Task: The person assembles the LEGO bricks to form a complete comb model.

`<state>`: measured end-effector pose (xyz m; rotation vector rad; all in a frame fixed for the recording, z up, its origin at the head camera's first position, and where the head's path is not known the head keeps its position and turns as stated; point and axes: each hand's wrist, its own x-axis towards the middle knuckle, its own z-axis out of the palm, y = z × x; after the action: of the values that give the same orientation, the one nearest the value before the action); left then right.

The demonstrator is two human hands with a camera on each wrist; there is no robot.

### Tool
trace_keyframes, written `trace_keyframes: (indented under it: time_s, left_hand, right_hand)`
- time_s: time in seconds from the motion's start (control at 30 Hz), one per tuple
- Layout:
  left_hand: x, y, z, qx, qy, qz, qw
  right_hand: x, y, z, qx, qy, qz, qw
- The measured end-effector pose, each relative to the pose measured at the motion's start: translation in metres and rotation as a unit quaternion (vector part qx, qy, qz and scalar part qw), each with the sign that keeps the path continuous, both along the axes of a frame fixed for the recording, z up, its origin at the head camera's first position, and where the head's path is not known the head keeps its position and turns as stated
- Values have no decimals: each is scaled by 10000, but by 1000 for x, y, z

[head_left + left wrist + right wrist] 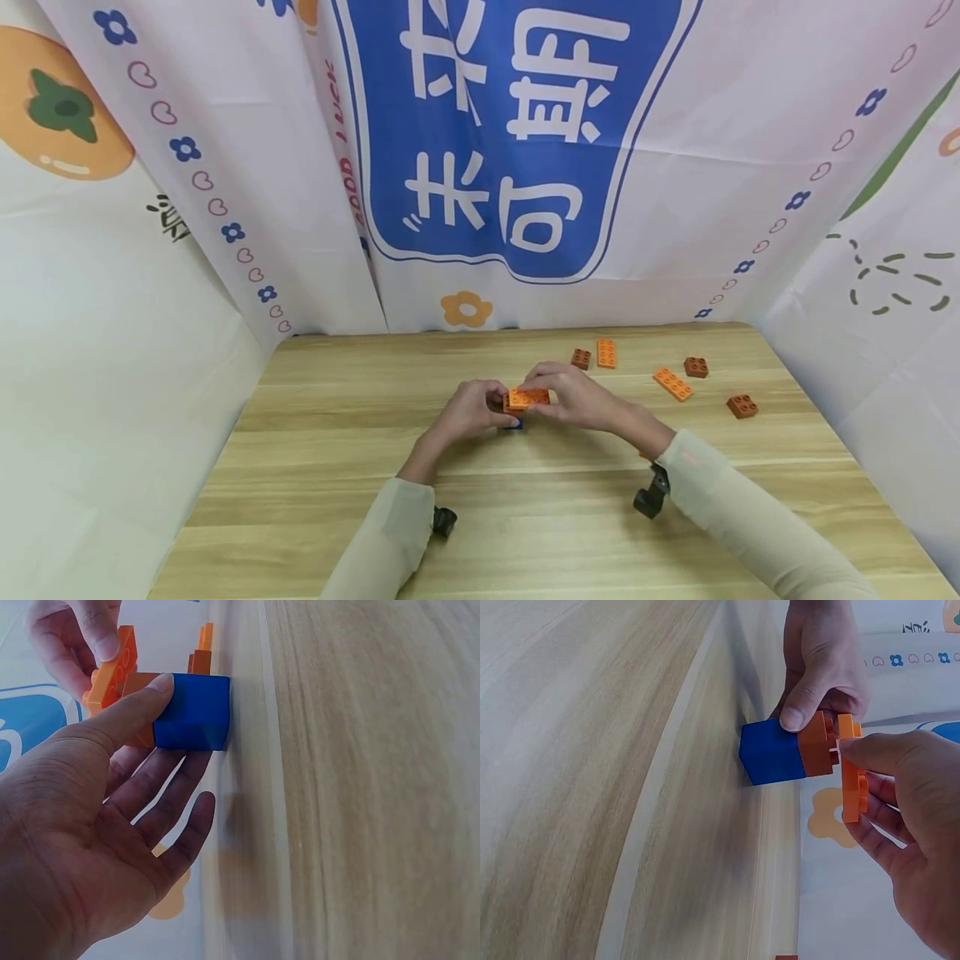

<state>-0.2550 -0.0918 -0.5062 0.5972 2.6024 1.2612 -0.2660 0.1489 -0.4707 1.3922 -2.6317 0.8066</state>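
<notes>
Near the middle of the table, my left hand [468, 407] grips a small stack between thumb and fingers. Its lower part is a blue toy building brick [771, 752], and a brown brick [814, 744] sits on top of it. My right hand [576, 400] pinches a flat orange studded brick [850, 780] by its edges. That orange brick lies over the brown one, its own studs facing away. Some brown studs still show between the two in the right wrist view. In the left wrist view, the blue brick [193, 712] is held just under the left thumb.
On the right of the wooden table [337, 467] lie brown bricks [742, 406] and flat orange bricks [672, 384]. A bit of orange [645, 455] peeks out by the right wrist. Printed cloth [675, 208] hangs along the table's back edge and both sides.
</notes>
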Motion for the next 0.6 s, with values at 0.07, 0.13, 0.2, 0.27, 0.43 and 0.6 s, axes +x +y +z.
trace_keyframes:
  time_s: [0.07,0.13,0.2,0.27,0.43,0.6]
  left_hand:
    - [0,0,0,27,5,3,10000]
    - [0,0,0,53,2,1,10000]
    - [0,0,0,47,-21,19,10000]
    - [0,0,-1,44,-27,29,10000]
    - [-1,0,-1,17,27,35,10000]
    - [-1,0,-2,55,58,-16,10000]
  right_hand:
    - [0,-1,0,12,-12,4,10000]
    - [-1,-1,-1,31,-34,3,10000]
    - [-1,-2,-2,53,-55,3,10000]
    - [-2,-3,-3,65,-79,-3,9999]
    - [-4,-4,-3,18,-108,45,9999]
    - [-6,-6,-3,-1,-44,166,9999]
